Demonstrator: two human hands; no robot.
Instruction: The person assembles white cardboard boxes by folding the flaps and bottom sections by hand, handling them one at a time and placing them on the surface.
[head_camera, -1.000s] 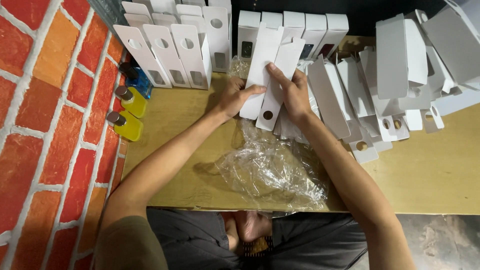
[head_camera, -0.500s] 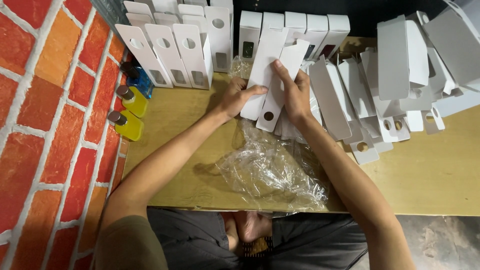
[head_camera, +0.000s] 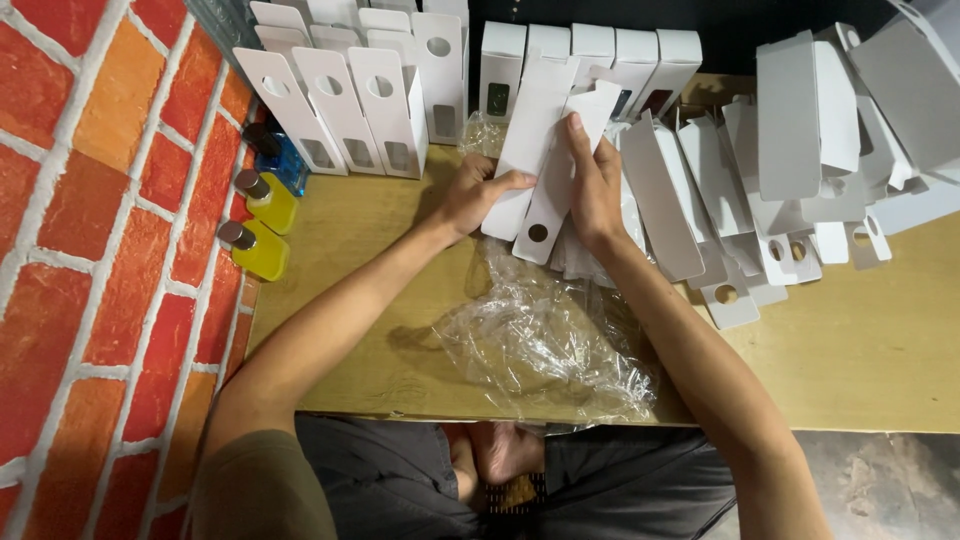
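both hands grip a flat white carton blank (head_camera: 548, 165) over the far middle of the worktop (head_camera: 880, 340): left hand (head_camera: 475, 195) pinching its left edge, right hand (head_camera: 592, 185) clasping the right, crumpled clear plastic (head_camera: 545, 345) nearer.

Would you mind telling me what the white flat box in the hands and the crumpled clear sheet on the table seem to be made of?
The flat box, held by the left hand and right hand, looks like thin matte white card: sharp creases, a punched hole. The clear sheet seems to be thin glossy plastic film: see-through, wrinkled, with bright glints. The table looks like plain wood or board.
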